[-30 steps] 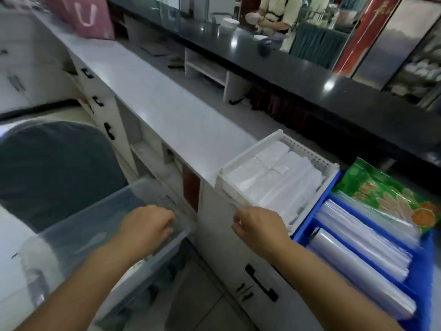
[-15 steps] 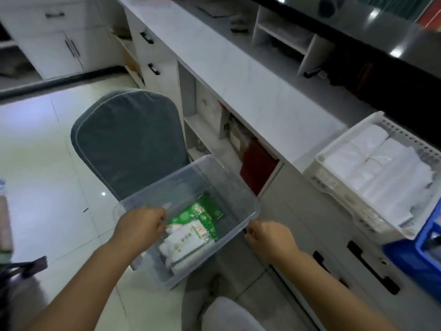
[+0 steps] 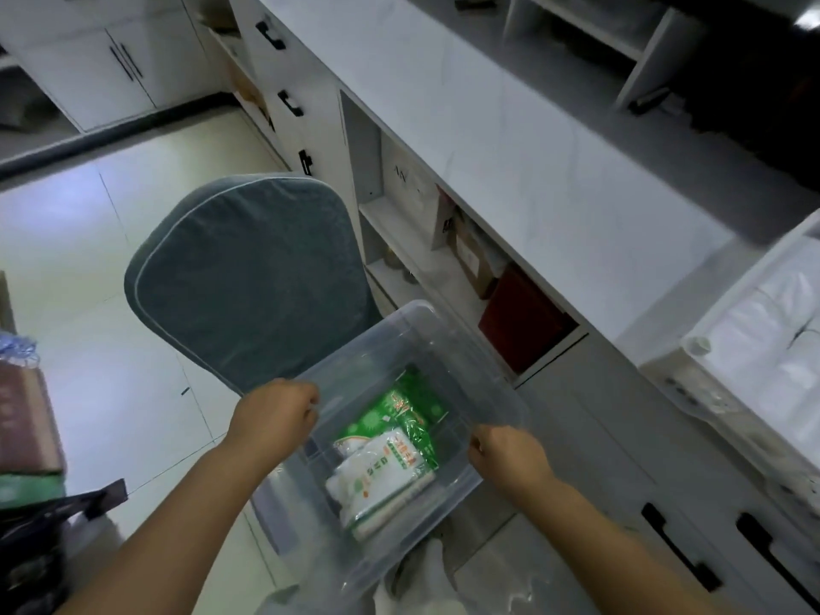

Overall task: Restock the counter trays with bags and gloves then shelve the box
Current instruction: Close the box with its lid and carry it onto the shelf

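Both sides are on it: the left grip [image 3: 275, 415] curls over one rim of the clear box [image 3: 466, 344] and the right grip [image 3: 506, 454] clamps the opposite rim. The box hangs low beside the desk [image 3: 510, 148], against the grey chair [image 3: 253, 277], with green and white packets [image 3: 381, 468] lying inside.

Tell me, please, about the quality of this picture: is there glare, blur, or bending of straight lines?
Head view: pale glare sits on the floor tiles at left; the clear box looks hazy, and the print on the packets inside is too soft to read; the wide lens stretches the white tray at the right border, which is smeared; the counter edge bends only slightly.
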{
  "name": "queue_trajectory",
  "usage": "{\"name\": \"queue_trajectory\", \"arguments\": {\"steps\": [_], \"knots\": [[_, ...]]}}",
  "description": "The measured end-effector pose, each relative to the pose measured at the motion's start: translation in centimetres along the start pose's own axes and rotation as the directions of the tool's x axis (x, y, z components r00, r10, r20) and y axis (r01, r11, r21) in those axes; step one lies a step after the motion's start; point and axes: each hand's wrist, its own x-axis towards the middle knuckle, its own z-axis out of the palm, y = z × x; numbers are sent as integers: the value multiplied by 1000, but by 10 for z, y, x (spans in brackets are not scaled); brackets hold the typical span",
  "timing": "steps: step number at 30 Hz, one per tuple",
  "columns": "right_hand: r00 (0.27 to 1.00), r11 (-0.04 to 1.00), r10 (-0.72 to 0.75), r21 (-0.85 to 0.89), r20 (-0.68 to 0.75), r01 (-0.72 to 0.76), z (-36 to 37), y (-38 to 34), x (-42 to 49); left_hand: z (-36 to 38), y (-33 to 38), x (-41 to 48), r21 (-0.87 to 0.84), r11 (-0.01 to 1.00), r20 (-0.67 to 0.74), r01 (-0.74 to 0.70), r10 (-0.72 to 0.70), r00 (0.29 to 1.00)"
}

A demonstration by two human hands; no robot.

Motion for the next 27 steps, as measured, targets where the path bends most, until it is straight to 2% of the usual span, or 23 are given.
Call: {"name": "queue_trajectory", "arguments": {"steps": [7, 10, 13, 15, 17, 20, 23, 27], "knots": [[966, 966, 248, 58, 69, -252, 34, -1, 10, 18, -14, 68, 24, 995, 92, -100, 98, 991], [917, 921, 384, 25, 109, -389, 51, -9, 7, 28, -26, 103, 11, 985, 106, -170, 168, 980], [849, 847, 503, 106, 162, -521, 70, -27, 2, 38, -35, 131, 19, 968, 161, -250, 244, 956], [770, 742, 604, 205, 208, -638, 83, -41, 0, 44, -39, 144, 13, 956, 224, -292, 282, 933], [668, 582, 712, 350, 218, -734, 96, -55, 1, 52, -44, 155, -8, 943, 284, -334, 322, 903], [533, 403, 816, 439, 225, -803, 114, -71, 4, 59, -51, 168, -56, 938, 322, -342, 342, 883], [459, 281, 857, 533, 235, -798, 126, -86, 9, 65, -53, 174, -108, 931, 365, -350, 364, 857], [388, 46, 858, 701, 337, -712, 136, -99, 12, 71, -50, 178, -168, 939, 415, -300, 344, 842]]}}
